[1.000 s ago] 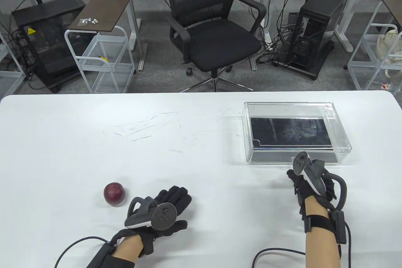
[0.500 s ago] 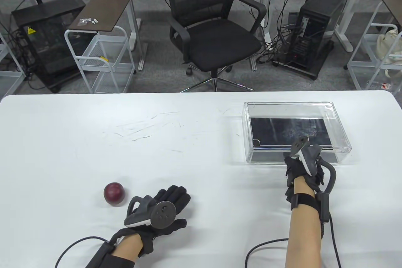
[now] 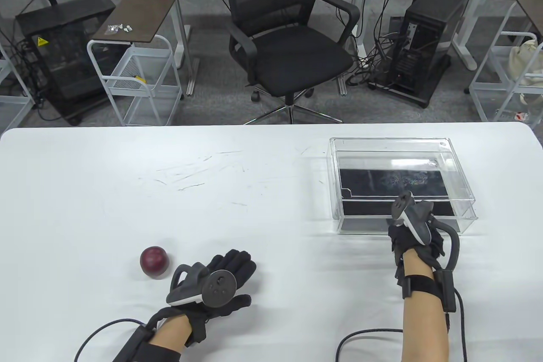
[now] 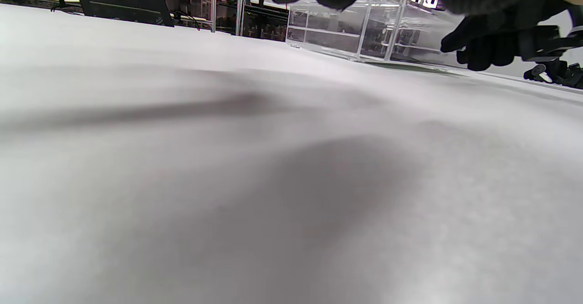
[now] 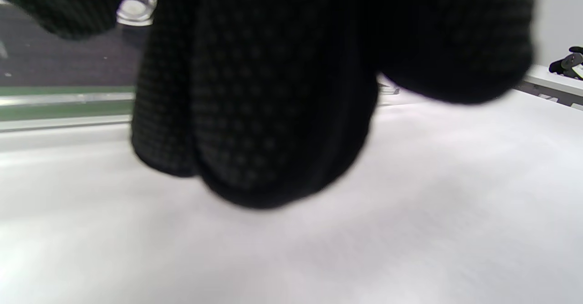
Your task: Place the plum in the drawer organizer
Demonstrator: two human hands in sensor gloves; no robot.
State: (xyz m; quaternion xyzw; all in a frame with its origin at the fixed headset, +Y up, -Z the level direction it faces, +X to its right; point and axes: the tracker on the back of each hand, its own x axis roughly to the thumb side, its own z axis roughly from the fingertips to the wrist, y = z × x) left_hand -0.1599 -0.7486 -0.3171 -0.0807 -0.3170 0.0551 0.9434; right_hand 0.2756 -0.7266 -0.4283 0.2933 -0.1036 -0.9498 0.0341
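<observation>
The dark red plum lies on the white table at the front left. My left hand rests flat and open on the table just right of the plum, not touching it. The clear drawer organizer stands at the right; it also shows in the left wrist view. Its drawer sticks out a little toward me. My right hand holds the drawer's front edge, its fingers curled under the tracker. The right wrist view shows only its gloved fingers close up.
A black office chair stands beyond the table's far edge, with carts and computer cases on the floor around it. Cables trail from both wrists over the table's front edge.
My right hand reached the organizer's front, then drew back toward me, and the drawer slid out a little with it. The left hand and the plum have not moved.
</observation>
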